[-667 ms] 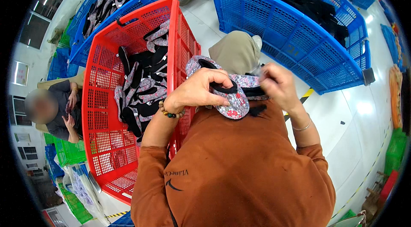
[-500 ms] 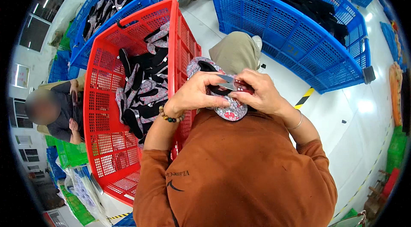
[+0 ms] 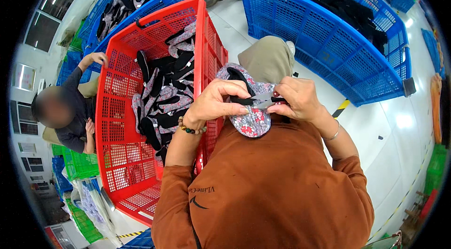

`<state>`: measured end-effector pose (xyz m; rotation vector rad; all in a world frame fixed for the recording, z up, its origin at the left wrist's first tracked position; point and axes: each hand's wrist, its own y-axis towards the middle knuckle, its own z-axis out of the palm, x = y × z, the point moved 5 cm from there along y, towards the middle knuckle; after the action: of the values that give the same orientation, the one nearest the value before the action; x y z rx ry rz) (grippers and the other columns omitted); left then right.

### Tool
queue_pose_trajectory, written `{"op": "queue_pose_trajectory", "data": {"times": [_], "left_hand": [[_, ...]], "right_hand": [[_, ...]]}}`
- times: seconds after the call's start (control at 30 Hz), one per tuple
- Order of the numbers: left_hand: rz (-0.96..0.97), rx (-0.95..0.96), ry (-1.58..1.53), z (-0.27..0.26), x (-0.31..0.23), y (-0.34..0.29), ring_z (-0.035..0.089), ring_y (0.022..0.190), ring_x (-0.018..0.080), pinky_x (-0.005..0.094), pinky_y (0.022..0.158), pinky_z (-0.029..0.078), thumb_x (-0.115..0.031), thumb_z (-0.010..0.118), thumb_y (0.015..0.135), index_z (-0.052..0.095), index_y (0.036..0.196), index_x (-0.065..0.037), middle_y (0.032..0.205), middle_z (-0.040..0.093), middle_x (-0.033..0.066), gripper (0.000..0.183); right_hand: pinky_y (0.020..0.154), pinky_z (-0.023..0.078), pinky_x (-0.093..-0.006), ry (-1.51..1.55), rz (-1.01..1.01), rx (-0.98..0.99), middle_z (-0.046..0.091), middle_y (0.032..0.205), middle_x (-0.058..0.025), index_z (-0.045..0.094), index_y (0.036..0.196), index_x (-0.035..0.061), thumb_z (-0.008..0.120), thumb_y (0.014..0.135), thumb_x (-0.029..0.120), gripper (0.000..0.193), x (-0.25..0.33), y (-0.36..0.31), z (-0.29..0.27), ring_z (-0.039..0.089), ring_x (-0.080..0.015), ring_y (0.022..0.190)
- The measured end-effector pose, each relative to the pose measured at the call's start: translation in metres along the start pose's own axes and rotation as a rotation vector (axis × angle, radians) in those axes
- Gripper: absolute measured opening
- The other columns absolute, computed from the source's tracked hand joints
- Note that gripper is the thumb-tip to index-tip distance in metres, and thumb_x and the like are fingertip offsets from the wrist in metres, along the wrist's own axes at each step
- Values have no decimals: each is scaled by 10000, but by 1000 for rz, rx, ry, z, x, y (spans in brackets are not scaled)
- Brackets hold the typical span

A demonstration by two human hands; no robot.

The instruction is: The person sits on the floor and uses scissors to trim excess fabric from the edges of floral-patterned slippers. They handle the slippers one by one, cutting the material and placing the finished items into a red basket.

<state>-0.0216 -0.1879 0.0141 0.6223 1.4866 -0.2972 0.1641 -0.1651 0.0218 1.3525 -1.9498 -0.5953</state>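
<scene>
A floral grey and pink cloth shoe [image 3: 251, 125] with black lining rests in front of my body, sole side down as far as I can tell. My left hand [image 3: 217, 102] pinches its side and the black edge near the opening. Small metal scissors [image 3: 264, 100] with short pointed blades are in my right hand [image 3: 299, 99], fingers closed round the dark handles. The blades lie across the shoe, at the black edge beside my left fingertips. Whether anything is between the blades is too small to see.
A red crate [image 3: 201, 61] full of similar floral shoes [image 3: 171, 94] stands at my left. Blue crates stand beyond it, one at right with black items [image 3: 329, 7]. A co-worker [image 3: 75, 112] sits at far left, one hand at the red crate's rim. Yellow-black tape [image 3: 341, 108] marks the floor.
The shoe has turned so more of its floral toe shows, and the scissors now lie flatter across it. The co-worker's arm has reached out to the red crate's rim. The view has shifted slightly.
</scene>
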Motion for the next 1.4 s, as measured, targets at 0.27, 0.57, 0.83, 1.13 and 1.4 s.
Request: {"op": "queue_pose_trajectory", "data": {"times": [0.27, 0.57, 0.83, 1.13, 1.4], "left_hand": [[-4, 18, -8, 1, 1, 1, 532, 761, 100, 234, 679, 410, -43, 749, 712, 654, 883, 31, 833, 589, 34, 209], [-12, -15, 71, 1, -2, 0, 552, 775, 121, 235, 681, 428, -19, 748, 698, 642, 868, 38, 830, 594, 55, 209], [190, -104, 355, 11, -31, 1, 559, 716, 184, 278, 634, 429, 16, 717, 668, 624, 868, 48, 785, 598, 101, 222], [129, -111, 500, 31, 3, 2, 606, 748, 197, 285, 646, 468, -14, 703, 709, 644, 838, 19, 811, 630, 105, 145], [171, -192, 678, 1, -2, 5, 561, 992, 259, 359, 862, 440, -54, 685, 705, 648, 982, -34, 1023, 606, 113, 281]], "right_hand": [[421, 380, -323, -87, -86, -15, 437, 615, -40, 535, 690, 82, 692, 732, 437, 391, 8, 11, 5, 492, -209, 473], [433, 377, -337, 43, 198, -82, 506, 606, -73, 546, 683, 59, 704, 761, 336, 328, -9, 2, -2, 511, -247, 496], [525, 399, -280, 447, 377, 28, 536, 713, -84, 576, 832, 13, 825, 637, 257, 400, 6, 4, -10, 513, -174, 584], [534, 419, -267, 479, 662, -45, 570, 722, -77, 576, 861, 5, 696, 778, 104, 176, -18, -19, 4, 523, -149, 581], [620, 467, -291, 477, 625, 157, 589, 797, -77, 579, 899, 16, 768, 710, 231, 343, -8, -35, 10, 590, -198, 710]]}}
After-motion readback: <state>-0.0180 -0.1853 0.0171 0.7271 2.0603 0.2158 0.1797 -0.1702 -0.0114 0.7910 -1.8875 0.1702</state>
